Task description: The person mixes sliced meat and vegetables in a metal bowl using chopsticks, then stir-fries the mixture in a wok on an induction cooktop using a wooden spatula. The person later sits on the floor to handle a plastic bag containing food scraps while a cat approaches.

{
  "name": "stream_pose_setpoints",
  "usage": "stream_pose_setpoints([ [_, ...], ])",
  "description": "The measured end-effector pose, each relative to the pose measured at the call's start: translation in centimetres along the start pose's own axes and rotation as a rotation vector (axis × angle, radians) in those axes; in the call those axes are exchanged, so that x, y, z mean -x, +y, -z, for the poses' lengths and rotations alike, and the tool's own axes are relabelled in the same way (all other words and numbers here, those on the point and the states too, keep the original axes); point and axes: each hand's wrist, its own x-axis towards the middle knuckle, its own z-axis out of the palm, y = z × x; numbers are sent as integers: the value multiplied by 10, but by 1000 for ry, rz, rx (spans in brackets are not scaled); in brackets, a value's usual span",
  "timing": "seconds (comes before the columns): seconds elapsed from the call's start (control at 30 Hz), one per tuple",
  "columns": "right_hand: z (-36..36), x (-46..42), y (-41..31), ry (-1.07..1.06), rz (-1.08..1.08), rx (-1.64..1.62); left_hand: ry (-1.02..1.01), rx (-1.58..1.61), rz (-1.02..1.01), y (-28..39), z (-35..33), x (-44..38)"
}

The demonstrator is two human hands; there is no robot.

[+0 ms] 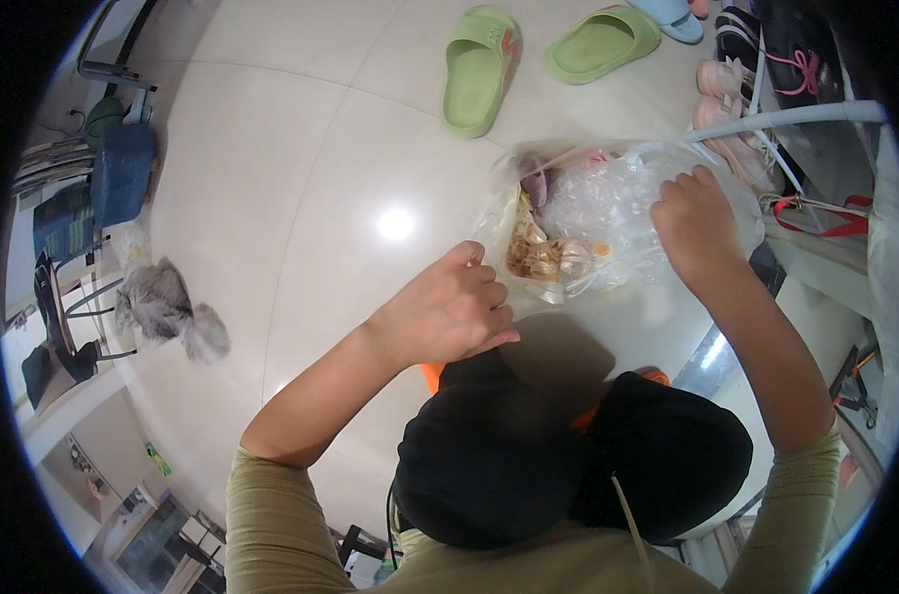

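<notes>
A clear plastic bag (605,200) lies open on the tiled floor in front of my knees. Garlic bulbs (575,256) and loose brownish skins show at its near left part, with a purplish item, perhaps an onion or shallot (534,182), above them. My left hand (468,301) is closed at the bag's near left edge, fingers curled as if pinching the film. My right hand (698,223) is closed over the right side of the bag, its fingers curled on the crumpled plastic. The fingertips of both hands are partly hidden.
Green slides (481,74) lie beyond the bag. At the right, a white metal rack (791,119) holds shoes, with pale pink shoes (720,111) beside its bar. A grey long-haired cat (156,297) is on the floor at the left, near chair legs and a blue stool (123,174).
</notes>
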Motion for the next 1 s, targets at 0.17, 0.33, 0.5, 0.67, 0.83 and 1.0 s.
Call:
stream_pose_setpoints([
  [0.17,14,13,13,-286,-91,189,-5,3,-6,-2,7,-1],
  [0.33,29,19,29,-506,-214,281,38,15,13,-1,8,-2],
  [0.5,39,26,25,-350,-199,42,-5,25,71,0,17,-9],
  [0.67,80,19,-4,205,8,-296,386,-17,450,-9,11,-19],
  [0.83,36,-21,-60,356,403,-80,185,83,832,-31,-15,-21],
  [1.0,-17,-14,-52,-146,192,119,267,-31,962,-46,-6,-10],
])
